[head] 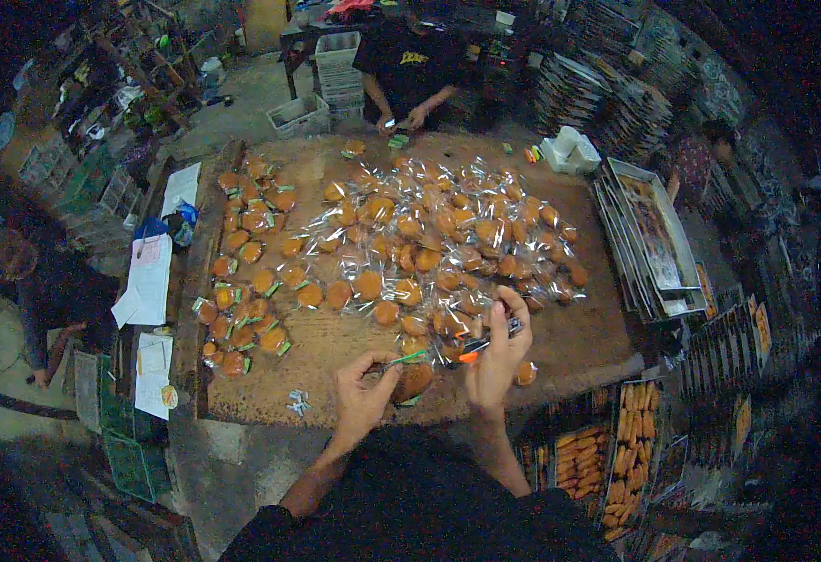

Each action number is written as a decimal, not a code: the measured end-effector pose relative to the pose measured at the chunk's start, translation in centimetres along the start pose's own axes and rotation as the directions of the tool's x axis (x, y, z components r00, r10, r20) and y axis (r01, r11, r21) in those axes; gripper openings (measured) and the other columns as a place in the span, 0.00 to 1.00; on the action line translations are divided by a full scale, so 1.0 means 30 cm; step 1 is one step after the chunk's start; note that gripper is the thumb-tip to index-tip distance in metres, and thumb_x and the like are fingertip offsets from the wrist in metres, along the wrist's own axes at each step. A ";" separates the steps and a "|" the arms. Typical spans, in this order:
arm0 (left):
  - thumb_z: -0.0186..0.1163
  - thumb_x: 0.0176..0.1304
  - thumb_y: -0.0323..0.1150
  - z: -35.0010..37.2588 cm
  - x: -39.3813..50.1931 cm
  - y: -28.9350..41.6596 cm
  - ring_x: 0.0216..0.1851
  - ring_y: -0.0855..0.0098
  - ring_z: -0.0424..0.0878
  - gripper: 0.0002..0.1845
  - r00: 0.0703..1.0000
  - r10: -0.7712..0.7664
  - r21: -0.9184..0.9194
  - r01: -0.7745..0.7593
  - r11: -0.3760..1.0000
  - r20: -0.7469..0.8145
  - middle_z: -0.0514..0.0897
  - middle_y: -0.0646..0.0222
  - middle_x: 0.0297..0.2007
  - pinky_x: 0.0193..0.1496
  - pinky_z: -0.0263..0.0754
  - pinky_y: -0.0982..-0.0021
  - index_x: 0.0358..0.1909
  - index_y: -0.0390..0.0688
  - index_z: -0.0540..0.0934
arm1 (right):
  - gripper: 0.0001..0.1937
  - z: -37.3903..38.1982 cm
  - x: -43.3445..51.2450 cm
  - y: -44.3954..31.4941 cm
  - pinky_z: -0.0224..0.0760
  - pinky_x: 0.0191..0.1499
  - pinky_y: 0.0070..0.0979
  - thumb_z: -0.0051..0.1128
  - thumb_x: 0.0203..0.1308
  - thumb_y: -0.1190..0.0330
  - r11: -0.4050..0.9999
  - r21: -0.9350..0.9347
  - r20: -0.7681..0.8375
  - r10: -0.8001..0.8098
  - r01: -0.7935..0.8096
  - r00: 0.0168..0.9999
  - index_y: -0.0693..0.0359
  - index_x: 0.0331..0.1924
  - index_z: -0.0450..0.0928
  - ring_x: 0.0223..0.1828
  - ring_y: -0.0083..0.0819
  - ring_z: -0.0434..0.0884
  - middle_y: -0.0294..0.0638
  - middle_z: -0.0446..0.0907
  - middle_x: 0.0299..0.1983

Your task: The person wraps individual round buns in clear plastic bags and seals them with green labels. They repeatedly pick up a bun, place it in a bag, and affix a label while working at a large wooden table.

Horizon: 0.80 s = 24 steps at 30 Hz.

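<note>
My left hand [368, 390] pinches a green paper label [409, 357] between thumb and finger. Just beside it lies a round brown bun [414, 380], close to the table's near edge; whether the label is joined to its wrapper, I cannot tell. In my right hand [498, 351] is a small black and orange tool [472, 350], apparently a hand stapler, partly hidden by the fingers. It points left toward the label. Beyond both hands spreads a heap of buns in clear plastic bags [424, 239]. Several bagged buns with green labels [245, 316] lie at the left.
Small metal staple strips [298, 402] lie on the wooden table [326, 390]. Metal trays [656, 232] lean at the right edge, with bread-filled trays [632, 449] below. Papers [149, 277] lie left. Another person [410, 77] works across the table; a second [45, 302] is at left.
</note>
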<state>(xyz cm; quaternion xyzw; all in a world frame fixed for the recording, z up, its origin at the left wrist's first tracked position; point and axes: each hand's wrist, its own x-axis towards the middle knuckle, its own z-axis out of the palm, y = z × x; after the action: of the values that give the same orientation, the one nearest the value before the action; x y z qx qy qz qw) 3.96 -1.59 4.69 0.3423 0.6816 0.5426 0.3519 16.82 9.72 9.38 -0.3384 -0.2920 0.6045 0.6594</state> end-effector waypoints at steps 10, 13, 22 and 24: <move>0.66 0.54 0.24 0.050 0.015 -0.017 0.36 0.73 0.83 0.08 0.967 0.253 0.016 -0.253 0.967 0.035 0.86 0.64 0.33 0.44 0.77 0.70 0.37 0.36 0.85 | 0.16 0.004 -0.073 0.163 0.59 0.24 0.17 0.47 0.73 0.65 0.919 -0.373 0.209 -0.048 0.125 0.977 0.60 0.26 0.70 0.21 0.16 0.65 0.30 0.69 0.21; 0.66 0.55 0.25 0.057 0.011 -0.007 0.36 0.72 0.83 0.07 0.951 0.306 0.090 -0.309 0.947 0.044 0.86 0.62 0.33 0.42 0.77 0.71 0.37 0.37 0.85 | 0.17 -0.008 -0.034 0.212 0.55 0.21 0.17 0.47 0.73 0.63 0.985 -0.156 0.186 -0.050 0.080 0.981 0.58 0.25 0.67 0.19 0.15 0.63 0.28 0.67 0.19; 0.63 0.61 0.26 0.027 0.077 -0.093 0.39 0.76 0.82 0.12 0.962 -0.123 -0.386 0.213 0.897 0.245 0.85 0.71 0.39 0.45 0.77 0.73 0.46 0.36 0.81 | 0.19 -0.035 0.011 0.203 0.61 0.23 0.22 0.39 0.76 0.62 0.943 -0.283 0.033 -0.171 0.173 0.985 0.58 0.25 0.63 0.18 0.21 0.63 0.32 0.63 0.17; 0.62 0.62 0.27 0.000 0.090 -0.120 0.40 0.77 0.81 0.11 0.922 -0.197 -0.482 0.345 0.805 0.333 0.84 0.72 0.39 0.46 0.77 0.74 0.46 0.37 0.81 | 0.20 -0.085 0.043 0.187 0.64 0.23 0.25 0.39 0.77 0.60 0.964 -0.191 0.080 -0.172 0.185 0.982 0.59 0.24 0.62 0.18 0.22 0.65 0.34 0.63 0.17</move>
<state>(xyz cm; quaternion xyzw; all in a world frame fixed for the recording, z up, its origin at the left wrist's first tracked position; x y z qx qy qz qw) 2.26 0.08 0.87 0.1992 0.4927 0.6024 0.5956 15.59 10.98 3.34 -0.3553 -0.4005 0.5210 0.6648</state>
